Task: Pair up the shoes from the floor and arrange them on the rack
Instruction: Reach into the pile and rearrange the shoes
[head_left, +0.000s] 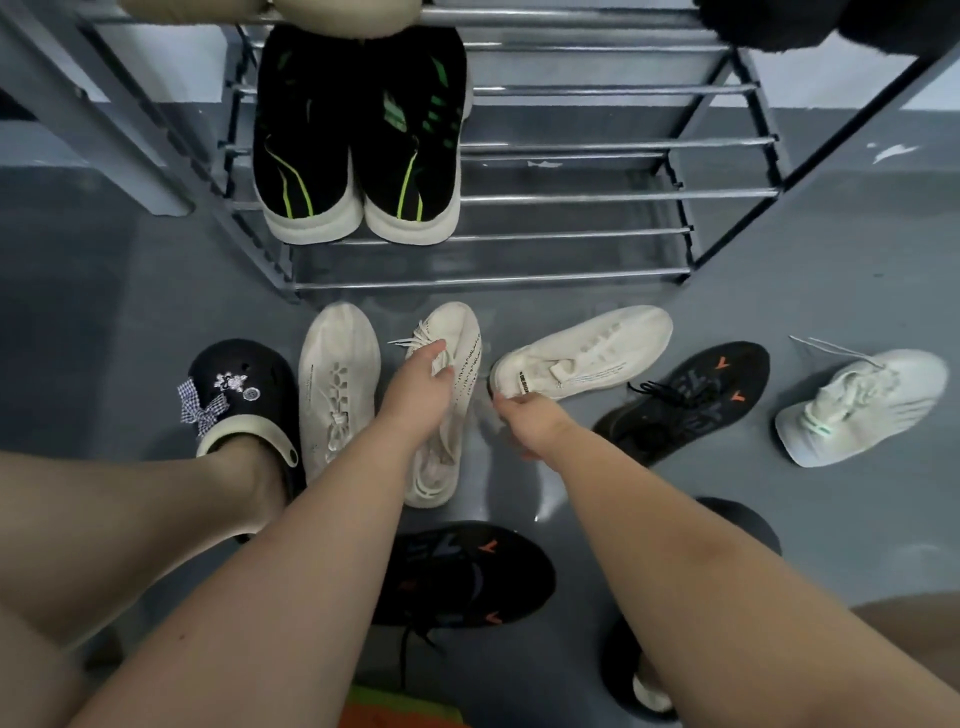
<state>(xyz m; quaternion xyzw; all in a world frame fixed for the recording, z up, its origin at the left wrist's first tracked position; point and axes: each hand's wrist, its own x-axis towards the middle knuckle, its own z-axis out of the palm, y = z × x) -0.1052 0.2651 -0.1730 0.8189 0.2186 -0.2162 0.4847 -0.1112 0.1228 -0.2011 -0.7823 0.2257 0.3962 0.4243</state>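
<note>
On the grey floor in front of the metal rack (571, 236) lie several loose shoes. My left hand (418, 387) grips a white laced shoe with black print (462, 364) at its tongue; the shoe lies tilted on its side. My right hand (524, 418) has curled fingertips at the heel of a white knit shoe with a black label (597, 345), which points right. Another white knit shoe (337, 384) lies just left of my left hand.
A black pair with green stripes (358, 140) stands on the rack's lower shelf at the left. One black shoe with orange marks (691, 400) lies to the right, another (467, 577) between my arms. A pale sneaker (862, 405) is far right. My foot wears a black clog (244, 400).
</note>
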